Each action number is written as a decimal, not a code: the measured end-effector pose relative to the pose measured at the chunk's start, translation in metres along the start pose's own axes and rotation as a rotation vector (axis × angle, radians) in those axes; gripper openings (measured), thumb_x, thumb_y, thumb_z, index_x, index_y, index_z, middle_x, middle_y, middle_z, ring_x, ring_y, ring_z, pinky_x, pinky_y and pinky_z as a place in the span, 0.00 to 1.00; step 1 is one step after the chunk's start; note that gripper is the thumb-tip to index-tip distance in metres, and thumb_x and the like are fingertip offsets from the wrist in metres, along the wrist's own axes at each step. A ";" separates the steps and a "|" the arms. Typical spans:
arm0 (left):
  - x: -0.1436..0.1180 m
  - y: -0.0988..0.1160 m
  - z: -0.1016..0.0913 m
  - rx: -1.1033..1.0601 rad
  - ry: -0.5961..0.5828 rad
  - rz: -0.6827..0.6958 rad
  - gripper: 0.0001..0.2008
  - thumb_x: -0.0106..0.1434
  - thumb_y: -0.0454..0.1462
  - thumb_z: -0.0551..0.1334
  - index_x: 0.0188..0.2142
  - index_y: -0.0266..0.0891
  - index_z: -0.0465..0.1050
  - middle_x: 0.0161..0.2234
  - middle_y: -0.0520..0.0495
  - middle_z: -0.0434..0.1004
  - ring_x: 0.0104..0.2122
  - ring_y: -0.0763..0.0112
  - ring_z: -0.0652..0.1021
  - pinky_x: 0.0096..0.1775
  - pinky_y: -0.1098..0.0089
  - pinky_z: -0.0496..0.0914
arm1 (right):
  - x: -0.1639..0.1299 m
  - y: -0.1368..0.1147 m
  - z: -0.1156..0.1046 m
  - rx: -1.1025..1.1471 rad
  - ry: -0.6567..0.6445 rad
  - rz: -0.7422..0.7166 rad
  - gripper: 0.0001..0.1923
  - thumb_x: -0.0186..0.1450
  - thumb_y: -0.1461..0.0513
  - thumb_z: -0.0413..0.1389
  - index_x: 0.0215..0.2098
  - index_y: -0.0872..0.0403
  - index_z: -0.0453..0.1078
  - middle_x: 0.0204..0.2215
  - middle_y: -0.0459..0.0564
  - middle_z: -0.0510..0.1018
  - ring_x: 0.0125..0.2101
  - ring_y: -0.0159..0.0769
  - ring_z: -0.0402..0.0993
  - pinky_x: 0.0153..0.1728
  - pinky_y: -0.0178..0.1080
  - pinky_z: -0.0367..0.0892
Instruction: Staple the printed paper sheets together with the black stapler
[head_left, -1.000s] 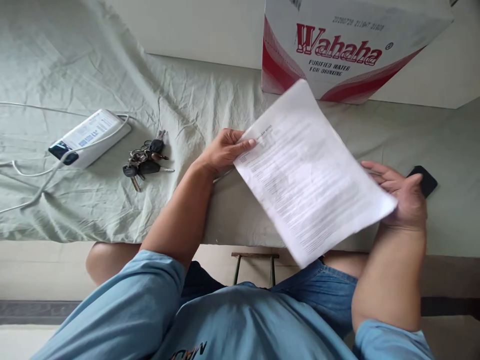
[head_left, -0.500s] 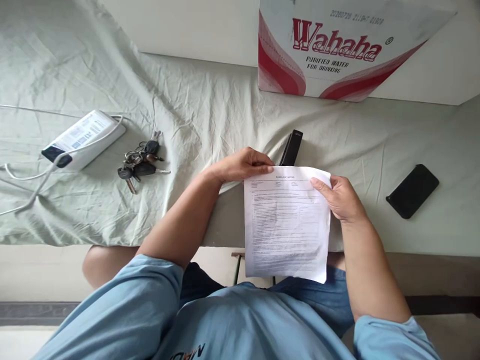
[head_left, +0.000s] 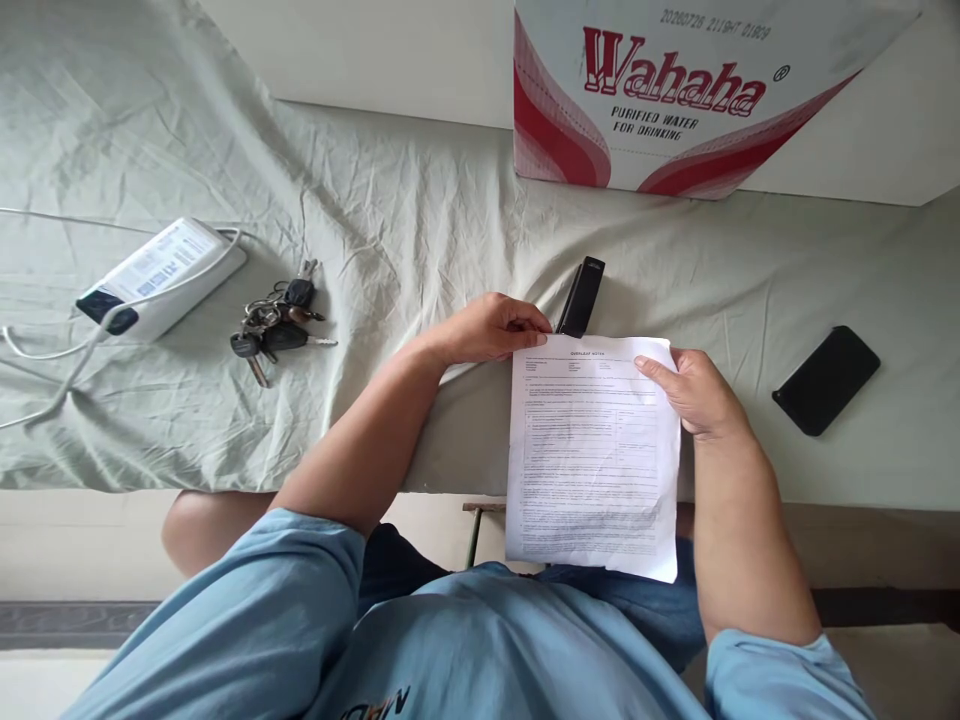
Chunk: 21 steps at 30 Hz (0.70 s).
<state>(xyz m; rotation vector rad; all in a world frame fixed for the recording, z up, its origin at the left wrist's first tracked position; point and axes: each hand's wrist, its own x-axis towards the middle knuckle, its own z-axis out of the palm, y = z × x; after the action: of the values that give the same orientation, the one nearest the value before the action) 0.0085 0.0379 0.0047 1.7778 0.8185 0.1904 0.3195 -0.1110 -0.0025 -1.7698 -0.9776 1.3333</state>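
Observation:
A printed white sheet of paper hangs over the near edge of the cloth-covered table, its top edge lying on the cloth. My left hand pinches the sheet's top left corner. My right hand grips the top right corner, thumb on the page. A black stapler lies on the cloth just behind the sheet, beside my left hand's fingertips.
A black phone lies right of my right hand. A bunch of keys and a white power bank with a white cable sit at the left. A red and white Wahaha cardboard box stands at the back.
The sheet swung from a tilted, raised position down to square in front of me, uncovering the stapler. My right hand shifted from the sheet's right edge to its top right corner.

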 end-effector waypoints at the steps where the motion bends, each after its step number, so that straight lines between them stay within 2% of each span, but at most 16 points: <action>1: 0.001 0.001 0.001 -0.006 0.007 -0.006 0.15 0.69 0.45 0.69 0.48 0.39 0.90 0.24 0.54 0.78 0.22 0.73 0.72 0.31 0.68 0.67 | 0.000 0.000 0.000 0.001 0.000 -0.004 0.24 0.56 0.39 0.80 0.33 0.48 0.85 0.29 0.50 0.90 0.32 0.52 0.90 0.37 0.48 0.86; 5: 0.005 0.002 0.007 -0.003 0.053 -0.053 0.10 0.66 0.40 0.68 0.39 0.39 0.89 0.22 0.55 0.75 0.22 0.74 0.70 0.31 0.67 0.66 | 0.000 0.000 -0.001 0.012 0.031 -0.021 0.25 0.56 0.41 0.81 0.35 0.48 0.86 0.30 0.50 0.91 0.34 0.52 0.91 0.39 0.48 0.86; 10: 0.008 0.003 0.010 0.005 0.081 -0.044 0.10 0.65 0.39 0.67 0.37 0.39 0.88 0.23 0.54 0.78 0.22 0.74 0.72 0.30 0.68 0.66 | 0.004 0.006 0.000 -0.050 0.185 -0.090 0.24 0.59 0.42 0.79 0.40 0.50 0.86 0.36 0.51 0.93 0.36 0.48 0.90 0.40 0.46 0.84; 13: 0.010 0.003 0.012 0.017 0.104 -0.031 0.09 0.66 0.39 0.66 0.35 0.39 0.87 0.22 0.54 0.76 0.22 0.74 0.71 0.30 0.68 0.65 | 0.007 0.010 -0.001 -0.106 0.211 -0.118 0.20 0.62 0.44 0.75 0.39 0.50 0.85 0.36 0.50 0.92 0.35 0.46 0.88 0.39 0.45 0.82; 16: 0.011 0.002 0.017 0.039 0.181 -0.032 0.09 0.68 0.38 0.66 0.33 0.39 0.84 0.24 0.53 0.78 0.25 0.73 0.73 0.33 0.67 0.66 | 0.008 0.013 -0.002 -0.113 0.212 -0.129 0.19 0.63 0.45 0.74 0.38 0.50 0.85 0.35 0.50 0.92 0.35 0.46 0.88 0.40 0.45 0.82; 19: 0.012 0.002 0.025 0.057 0.294 -0.069 0.09 0.70 0.39 0.66 0.36 0.39 0.85 0.25 0.52 0.79 0.27 0.70 0.75 0.36 0.65 0.69 | 0.009 0.014 -0.005 -0.119 0.223 -0.132 0.19 0.63 0.44 0.74 0.38 0.49 0.84 0.34 0.50 0.92 0.33 0.46 0.87 0.38 0.46 0.82; 21: 0.011 0.001 0.029 0.038 0.340 -0.070 0.11 0.73 0.41 0.66 0.43 0.38 0.87 0.25 0.52 0.79 0.28 0.69 0.77 0.40 0.65 0.72 | 0.010 0.016 -0.010 -0.144 0.244 -0.133 0.18 0.63 0.44 0.74 0.38 0.49 0.84 0.33 0.49 0.91 0.31 0.45 0.86 0.36 0.45 0.81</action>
<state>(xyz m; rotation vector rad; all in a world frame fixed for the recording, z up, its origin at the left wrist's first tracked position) 0.0323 0.0219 -0.0078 1.7742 1.1309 0.4415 0.3330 -0.1105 -0.0183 -1.8866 -1.0540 0.9590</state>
